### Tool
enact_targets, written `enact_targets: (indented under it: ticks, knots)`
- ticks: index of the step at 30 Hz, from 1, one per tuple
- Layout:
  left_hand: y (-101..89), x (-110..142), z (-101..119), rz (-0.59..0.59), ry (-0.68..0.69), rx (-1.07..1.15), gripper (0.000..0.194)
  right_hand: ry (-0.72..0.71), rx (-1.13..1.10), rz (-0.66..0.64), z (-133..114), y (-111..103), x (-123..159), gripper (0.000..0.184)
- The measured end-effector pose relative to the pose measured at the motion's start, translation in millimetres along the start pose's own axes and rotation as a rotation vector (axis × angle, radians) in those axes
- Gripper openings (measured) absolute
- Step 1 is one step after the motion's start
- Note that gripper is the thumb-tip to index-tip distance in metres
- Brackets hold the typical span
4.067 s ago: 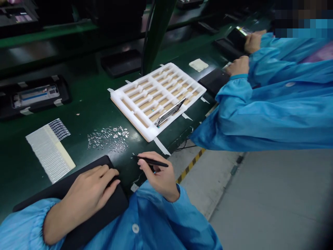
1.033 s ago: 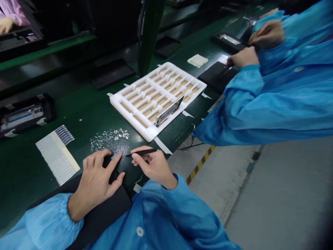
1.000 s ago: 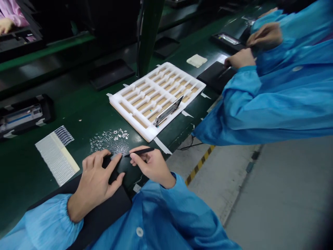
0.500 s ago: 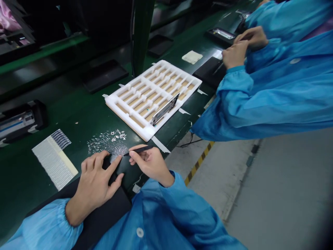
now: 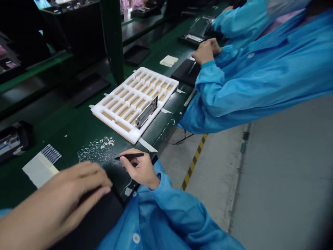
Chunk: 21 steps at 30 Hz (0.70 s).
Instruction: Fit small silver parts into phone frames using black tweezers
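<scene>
A dark green workbench [image 5: 66, 130] runs from the near left to the far right, with a gray concrete floor [image 5: 281, 184] to its right, edged by a yellow-and-black tape line [image 5: 194, 163]. At the left lies a striped paper card [image 5: 41, 168]. The left hand [image 5: 59, 198] is blurred, its fingers stretched out side by side above a black pad [image 5: 104, 217]; whether it touches the pad, I cannot tell. Beyond it lie scattered small silver pieces [image 5: 97, 150]. The right hand [image 5: 139, 170] pinches black tweezers [image 5: 130, 156] between thumb and fingers. Their long axis runs almost level across the view, with the tip pointing left, just beside the silver pieces. Farther off, a white foam tray [image 5: 111, 124] holds a metal phone frame [image 5: 146, 112] propped on edge. At the far right, a co-worker's hands [image 5: 206, 51] are pressed close together, with a blue sleeve [image 5: 208, 92] reaching across the bench edge.
</scene>
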<state>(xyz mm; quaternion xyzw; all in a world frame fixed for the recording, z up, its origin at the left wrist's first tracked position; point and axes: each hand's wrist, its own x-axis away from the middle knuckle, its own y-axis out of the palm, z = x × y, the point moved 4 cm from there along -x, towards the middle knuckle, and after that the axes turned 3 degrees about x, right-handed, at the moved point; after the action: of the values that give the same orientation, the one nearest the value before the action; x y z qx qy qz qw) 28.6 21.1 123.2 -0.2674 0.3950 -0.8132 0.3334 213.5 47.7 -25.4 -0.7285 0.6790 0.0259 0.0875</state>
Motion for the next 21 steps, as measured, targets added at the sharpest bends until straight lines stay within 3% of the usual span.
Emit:
enact_targets:
  ticks: [1,3,5,8,11,13,16,19,21]
  knots:
    - [-10.5,-24,3,0.012,0.007,0.011,0.028,-0.008,0.022,0.006,-1,1,-1,0.014]
    - [-25.8,-81,5,0.163,0.023,-0.093,0.024,-0.028,0.071,0.028,-2,0,-2,0.013]
    - [-26.8,-140,2,0.305,-0.027,-0.223,0.023,-0.045,0.100,0.056,-1,-1,-2,0.012]
    - [-7.2,-210,-5,0.380,-0.076,-0.248,0.038,-0.036,0.082,0.083,5,-4,-3,0.014]
    - [12.6,-248,-9,0.415,-0.085,-0.250,0.035,-0.014,0.067,0.088,11,-4,-4,0.015]
    - [16.9,-256,-9,0.432,-0.080,-0.251,0.030,-0.014,0.061,0.084,13,-4,-4,0.016]
    - [7.0,-250,-3,0.464,-0.046,-0.244,0.028,-0.009,0.048,0.084,12,-5,-5,0.016]
    - [-17.3,-218,6,0.555,-0.001,-0.226,0.033,0.000,0.031,0.088,11,-7,-4,0.017]
    - [-34.2,-178,14,0.673,0.076,-0.188,0.034,0.004,0.010,0.083,10,-8,-4,0.018]
